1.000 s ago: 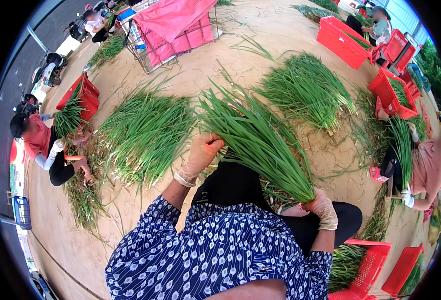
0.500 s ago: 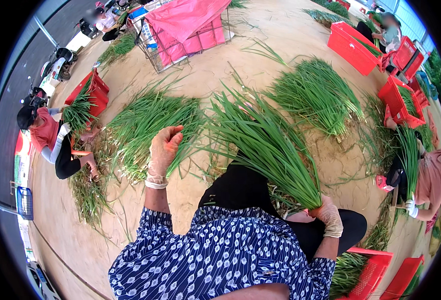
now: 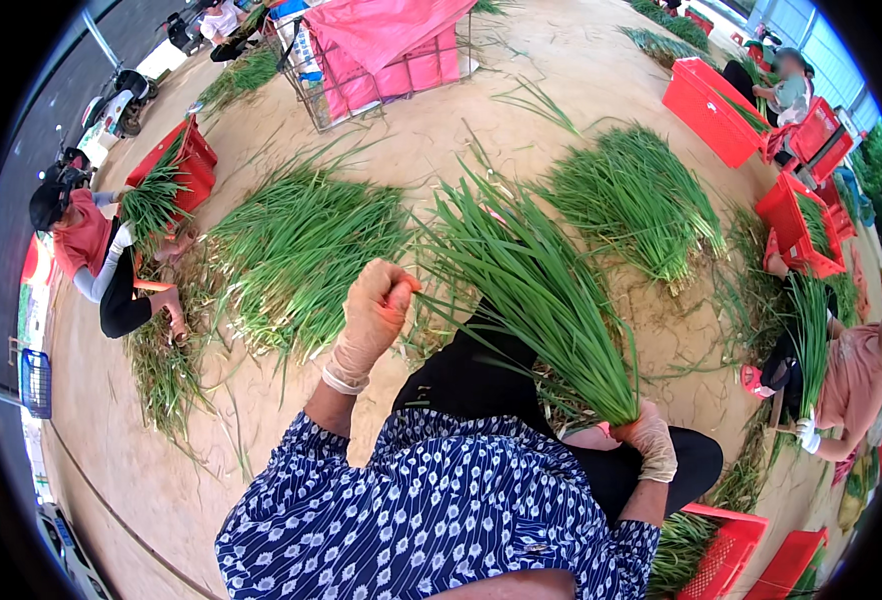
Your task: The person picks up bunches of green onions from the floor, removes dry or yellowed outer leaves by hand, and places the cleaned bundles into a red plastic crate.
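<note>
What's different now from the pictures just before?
The left hand came away from the green bunch, swung left and opened, then moved back right toward it and is now curled closed; whether it pinches anything, I can't tell. The right hand stayed gripping the bunch's lower end.

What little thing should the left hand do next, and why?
Maybe the left hand should gently tug at the near edge of the chive bunch: its fingers are curled right by the leafy ends, while the right hand holds the base.

Navy white-flowered shirt, black trousers, thin translucent gloves
</note>
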